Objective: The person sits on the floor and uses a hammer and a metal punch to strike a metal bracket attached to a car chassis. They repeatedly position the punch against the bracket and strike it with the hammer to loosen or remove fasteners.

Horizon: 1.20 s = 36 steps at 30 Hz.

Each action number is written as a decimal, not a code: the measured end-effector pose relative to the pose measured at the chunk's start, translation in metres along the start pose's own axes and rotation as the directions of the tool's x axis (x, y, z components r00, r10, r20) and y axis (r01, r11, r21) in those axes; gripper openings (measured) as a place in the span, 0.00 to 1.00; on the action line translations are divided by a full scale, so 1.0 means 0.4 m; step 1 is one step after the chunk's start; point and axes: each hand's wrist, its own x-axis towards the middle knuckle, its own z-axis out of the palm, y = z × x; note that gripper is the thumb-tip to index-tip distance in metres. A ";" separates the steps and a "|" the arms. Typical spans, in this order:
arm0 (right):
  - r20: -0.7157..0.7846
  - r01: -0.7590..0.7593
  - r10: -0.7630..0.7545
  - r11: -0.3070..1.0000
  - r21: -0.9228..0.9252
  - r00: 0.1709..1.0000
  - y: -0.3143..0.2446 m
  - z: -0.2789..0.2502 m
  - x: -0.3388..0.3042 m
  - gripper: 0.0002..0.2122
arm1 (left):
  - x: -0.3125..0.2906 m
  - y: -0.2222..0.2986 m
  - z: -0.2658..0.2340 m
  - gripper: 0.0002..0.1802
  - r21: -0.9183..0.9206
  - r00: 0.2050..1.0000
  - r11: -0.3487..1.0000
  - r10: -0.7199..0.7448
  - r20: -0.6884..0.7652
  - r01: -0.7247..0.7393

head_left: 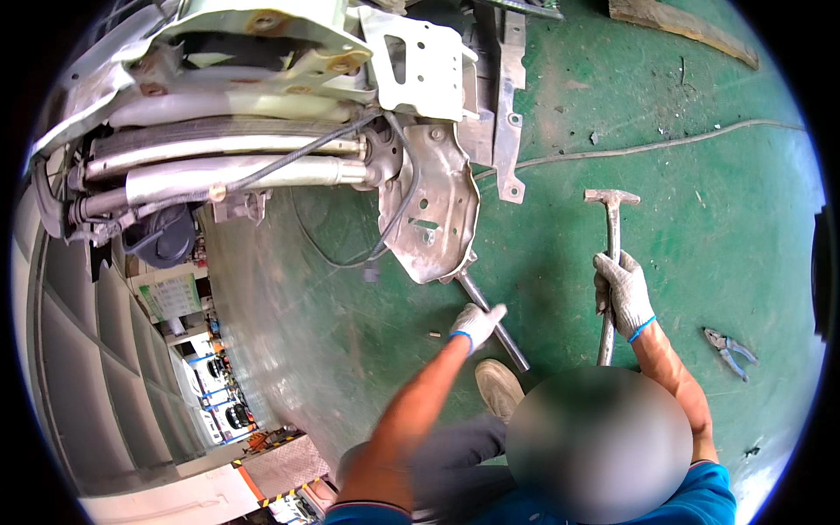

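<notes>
Altogether two gloved hands are at work, each in a white knit glove with a blue cuff. The left hand point(475, 325) has its grip wrapped around one smooth, round metal bar point(514, 348), slanting from the lower edge of one dented, perforated steel bracket point(436, 210) down toward one pale shoe point(499, 390). The right hand point(626, 293) has its grip closed on the handle of one T-shaped metal hammer point(613, 219), its worn head pointing away from the person, over the glossy, scuffed green floor point(547, 232). Right of that hand lies one pair of pliers point(730, 350) with blue handles; farther off, one thin gray cable point(630, 155) and one rough wooden plank point(687, 31).
</notes>
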 end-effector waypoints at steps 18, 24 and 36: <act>0.071 0.118 -0.113 0.991 -0.064 0.991 -0.067 0.004 -0.023 0.11 | -0.506 0.158 0.195 0.10 -0.747 0.950 0.602 0.067 -0.306 -0.283; 0.299 0.328 -0.314 0.945 0.006 0.901 -0.211 0.060 -0.019 0.15 | -0.544 0.378 -0.135 0.28 -0.848 0.747 0.133 0.554 -0.366 -0.513; 0.400 0.003 -0.040 0.996 0.093 0.916 -0.125 0.124 0.000 0.18 | -0.528 0.542 -0.310 0.08 -0.768 0.893 0.470 0.120 -0.433 -0.435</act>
